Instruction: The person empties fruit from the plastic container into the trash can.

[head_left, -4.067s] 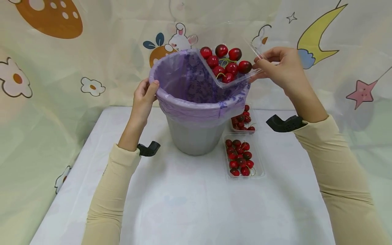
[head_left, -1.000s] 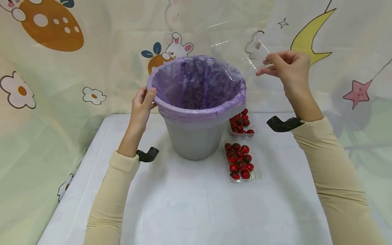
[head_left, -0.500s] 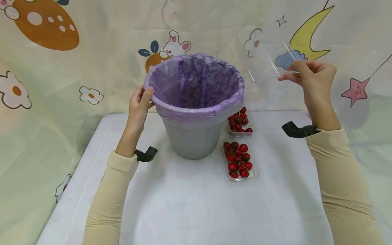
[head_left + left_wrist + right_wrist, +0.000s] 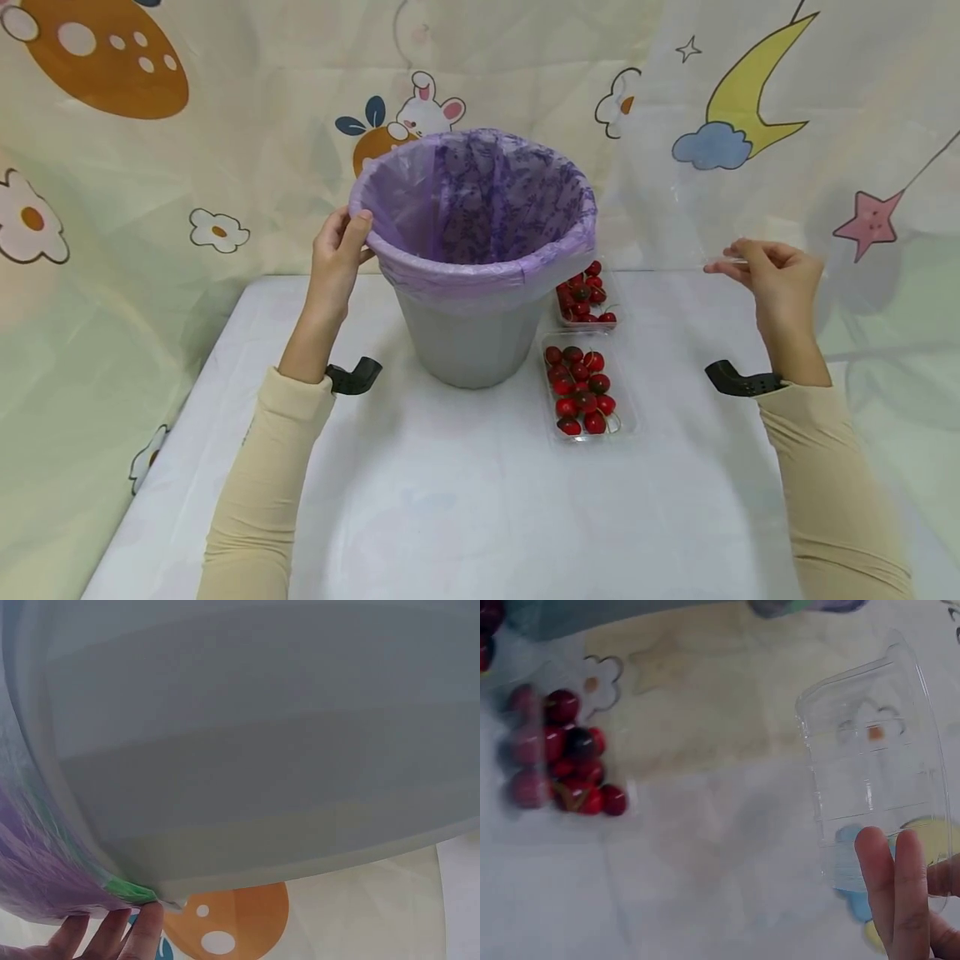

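Observation:
My left hand (image 4: 336, 254) grips the left rim of a grey trash bin (image 4: 468, 337) lined with a purple patterned bag (image 4: 480, 273), thumb over the edge. In the left wrist view its fingertips (image 4: 147, 930) press the bag below the rim. The bin leans slightly, its mouth facing me. On the right, my right hand (image 4: 783, 279) pinches an empty clear plastic tray (image 4: 866, 780) by its edge; the tray barely shows in the head view. No cherries show inside the bin; its bottom is hidden.
Right of the bin, a clear tray (image 4: 628, 421) of cherries (image 4: 577, 379) sits on the white-covered table (image 4: 465, 500). Behind it, a second cherry tray (image 4: 611, 292) is partly hidden by the bin. A printed cloth (image 4: 285, 167) hangs behind the table.
Cherries were in the held tray at first, over the bin; a second ago it was empty there. Since then my right hand has carried it right and down. My left hand keeps holding the rim.

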`<move>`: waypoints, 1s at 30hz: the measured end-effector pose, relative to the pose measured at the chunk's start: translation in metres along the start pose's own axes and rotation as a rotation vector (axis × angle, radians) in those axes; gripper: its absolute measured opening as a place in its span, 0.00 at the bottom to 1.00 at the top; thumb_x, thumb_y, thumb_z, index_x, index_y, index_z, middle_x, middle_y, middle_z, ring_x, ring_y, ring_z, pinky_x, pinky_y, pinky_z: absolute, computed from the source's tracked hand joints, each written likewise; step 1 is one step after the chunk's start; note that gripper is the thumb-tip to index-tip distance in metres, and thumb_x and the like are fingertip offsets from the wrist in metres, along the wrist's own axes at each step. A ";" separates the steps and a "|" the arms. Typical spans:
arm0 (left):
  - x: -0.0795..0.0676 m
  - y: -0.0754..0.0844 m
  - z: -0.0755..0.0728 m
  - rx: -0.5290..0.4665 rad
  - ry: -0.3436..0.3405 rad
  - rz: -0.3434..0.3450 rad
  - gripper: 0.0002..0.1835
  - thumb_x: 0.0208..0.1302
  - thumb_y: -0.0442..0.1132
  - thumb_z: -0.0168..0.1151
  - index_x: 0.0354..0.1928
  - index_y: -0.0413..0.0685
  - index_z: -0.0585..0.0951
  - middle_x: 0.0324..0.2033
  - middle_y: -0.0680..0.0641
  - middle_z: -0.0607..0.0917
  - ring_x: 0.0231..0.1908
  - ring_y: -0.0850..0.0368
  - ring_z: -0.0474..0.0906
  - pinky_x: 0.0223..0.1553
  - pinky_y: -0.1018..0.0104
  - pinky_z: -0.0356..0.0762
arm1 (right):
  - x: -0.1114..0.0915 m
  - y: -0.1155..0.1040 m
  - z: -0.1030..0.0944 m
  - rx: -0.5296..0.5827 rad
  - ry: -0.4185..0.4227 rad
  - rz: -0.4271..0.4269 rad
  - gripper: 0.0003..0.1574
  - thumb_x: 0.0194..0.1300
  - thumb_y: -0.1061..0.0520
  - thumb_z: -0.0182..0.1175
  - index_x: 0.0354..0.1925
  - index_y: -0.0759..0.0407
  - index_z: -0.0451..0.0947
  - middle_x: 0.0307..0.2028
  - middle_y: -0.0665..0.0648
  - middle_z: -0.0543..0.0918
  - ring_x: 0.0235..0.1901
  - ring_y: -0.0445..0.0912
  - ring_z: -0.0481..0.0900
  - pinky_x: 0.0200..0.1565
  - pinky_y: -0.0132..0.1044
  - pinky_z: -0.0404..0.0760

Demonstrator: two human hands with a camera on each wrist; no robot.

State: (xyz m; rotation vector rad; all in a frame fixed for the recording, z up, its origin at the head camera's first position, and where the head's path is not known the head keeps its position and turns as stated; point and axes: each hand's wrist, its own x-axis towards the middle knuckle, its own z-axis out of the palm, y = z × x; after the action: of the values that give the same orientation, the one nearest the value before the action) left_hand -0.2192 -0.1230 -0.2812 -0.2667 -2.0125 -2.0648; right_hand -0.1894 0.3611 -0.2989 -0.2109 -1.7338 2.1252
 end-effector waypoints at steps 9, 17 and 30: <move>0.001 -0.003 0.001 -0.015 -0.002 0.006 0.28 0.64 0.48 0.50 0.60 0.38 0.68 0.43 0.54 0.75 0.46 0.63 0.73 0.55 0.61 0.72 | -0.007 0.050 -0.050 -0.032 0.073 0.139 0.07 0.58 0.60 0.62 0.34 0.66 0.79 0.30 0.54 0.81 0.24 0.46 0.85 0.35 0.29 0.82; 0.002 -0.003 0.000 -0.026 0.012 0.023 0.26 0.63 0.48 0.51 0.58 0.39 0.70 0.42 0.54 0.76 0.45 0.63 0.73 0.52 0.64 0.74 | -0.003 0.087 -0.086 -0.099 -0.017 0.246 0.04 0.61 0.62 0.58 0.32 0.61 0.80 0.30 0.51 0.82 0.27 0.46 0.86 0.35 0.28 0.82; 0.001 -0.003 0.001 -0.027 0.010 0.022 0.25 0.64 0.47 0.50 0.58 0.39 0.69 0.42 0.54 0.76 0.44 0.63 0.73 0.51 0.66 0.74 | 0.003 0.137 -0.130 -0.197 -0.086 0.350 0.14 0.59 0.54 0.63 0.40 0.61 0.77 0.32 0.50 0.83 0.32 0.45 0.86 0.40 0.27 0.81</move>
State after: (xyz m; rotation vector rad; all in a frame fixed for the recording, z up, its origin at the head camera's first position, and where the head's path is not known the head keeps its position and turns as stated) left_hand -0.2214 -0.1223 -0.2840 -0.2823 -1.9682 -2.0773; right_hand -0.1731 0.4586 -0.4599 -0.5192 -2.0871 2.2215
